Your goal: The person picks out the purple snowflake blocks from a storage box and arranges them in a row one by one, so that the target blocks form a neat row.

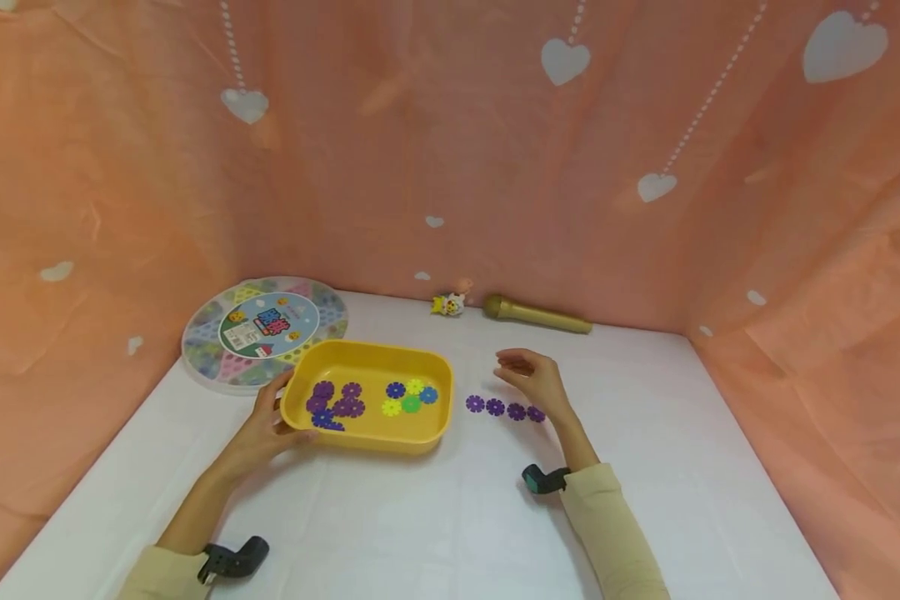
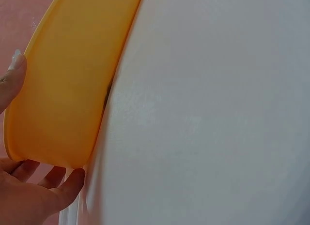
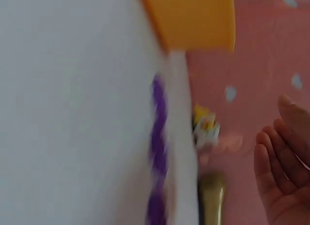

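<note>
My left hand [image 1: 258,437] grips the left end of a yellow plastic tub [image 1: 390,445], fingers at its short end and thumb along its near side. Inside the tub, purple and dark blue snowflake discs [image 1: 351,390] lie at the left, partly overlapping. Blue, yellow and green snowflake discs [image 1: 411,404] are grouped toward its right. On the table right of the tub runs a row of purple snowflake discs [image 1: 496,407]. Just beyond the row's right part hovers my right hand [image 1: 542,382], its fingers loosely bent with nothing between them. The right wrist view shows the same empty palm [image 3: 286,186].
A round Chinese checkers box [image 1: 217,350] lies behind the tub at the left, close to my left hand. Along the back edge are a small yellow and white figurine [image 1: 448,305] and a gold toy microphone [image 1: 540,316]. Pink cloth [image 1: 495,167] with white hearts encloses the table's back and sides.
</note>
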`<state>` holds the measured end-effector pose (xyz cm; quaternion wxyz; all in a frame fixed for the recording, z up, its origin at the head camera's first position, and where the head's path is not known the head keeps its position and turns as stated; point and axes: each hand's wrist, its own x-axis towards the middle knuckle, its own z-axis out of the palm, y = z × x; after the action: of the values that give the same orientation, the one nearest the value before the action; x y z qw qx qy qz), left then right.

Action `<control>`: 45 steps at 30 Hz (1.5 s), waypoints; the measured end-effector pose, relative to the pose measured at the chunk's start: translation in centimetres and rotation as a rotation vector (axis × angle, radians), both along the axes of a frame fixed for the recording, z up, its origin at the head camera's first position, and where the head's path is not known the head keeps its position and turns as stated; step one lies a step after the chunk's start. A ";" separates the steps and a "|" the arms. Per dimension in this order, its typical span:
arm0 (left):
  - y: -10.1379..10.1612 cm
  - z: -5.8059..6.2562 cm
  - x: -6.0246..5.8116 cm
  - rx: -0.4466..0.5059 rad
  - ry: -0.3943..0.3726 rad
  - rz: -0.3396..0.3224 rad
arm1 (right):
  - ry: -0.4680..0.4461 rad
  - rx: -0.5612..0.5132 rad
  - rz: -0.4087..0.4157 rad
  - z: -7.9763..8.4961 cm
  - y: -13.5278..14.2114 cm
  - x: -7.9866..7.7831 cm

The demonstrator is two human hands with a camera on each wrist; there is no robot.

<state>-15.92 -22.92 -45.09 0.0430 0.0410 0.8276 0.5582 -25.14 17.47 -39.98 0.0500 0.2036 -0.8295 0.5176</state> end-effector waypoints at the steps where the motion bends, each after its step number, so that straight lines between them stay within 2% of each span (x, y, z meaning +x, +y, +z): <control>1: 0.0 0.0 0.0 -0.009 -0.003 0.000 | 0.007 -0.033 0.020 0.2 -1.1 -0.4; 7: 0.0 0.1 -0.1 -0.010 0.004 -0.002 | -0.007 -0.127 0.135 1.6 -8.4 -1.5; 14: 0.2 0.2 0.1 -0.016 -0.020 0.014 | -0.067 -0.184 0.280 2.1 -14.0 -1.7; 19: 0.1 0.3 0.1 -0.011 -0.021 0.023 | -0.070 -0.172 0.362 0.7 -17.2 -2.1; 24: 0.1 0.2 0.1 0.013 0.000 0.001 | -0.090 -0.109 0.319 -1.5 -20.0 -2.6; 29: 0.1 0.0 0.1 0.012 0.012 -0.001 | -0.136 -0.033 0.274 -2.7 -22.1 -2.5; 35: 0.0 -0.2 0.1 0.012 0.027 -0.005 | -0.218 0.014 0.288 -3.7 -23.1 -2.4; 40: 0.0 -0.2 0.2 0.015 0.026 -0.008 | -0.248 0.046 0.333 -4.3 -23.2 -2.7; 45: 0.0 0.0 0.1 0.007 0.008 0.001 | -0.241 0.157 0.405 -4.7 -23.2 -3.0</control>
<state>-15.83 -22.91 -45.07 0.0392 0.0429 0.8257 0.5612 -28.09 -5.71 -44.70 -0.1700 0.3058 -0.8093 0.4718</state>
